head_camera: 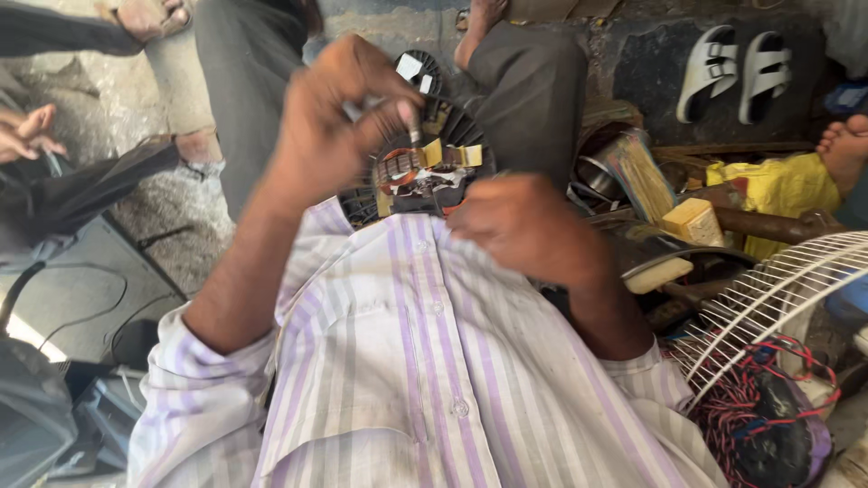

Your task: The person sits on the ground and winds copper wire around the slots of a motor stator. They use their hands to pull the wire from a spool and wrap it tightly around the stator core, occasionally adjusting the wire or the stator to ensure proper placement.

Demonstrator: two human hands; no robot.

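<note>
A round black fan motor stator with copper windings and yellow insulation strips rests against my lap, just above my striped shirt. My left hand is raised over it, its fingers pinched on a small metal tool whose tip points down at the windings. My right hand is curled against the stator's right edge and steadies it. The stator's lower half is hidden behind my shirt and right hand.
A white wire fan guard lies at the right over a bundle of red wires. White sandals, a yellow cloth, a wooden block and another person's foot are beyond. Another person's hand shows at far left.
</note>
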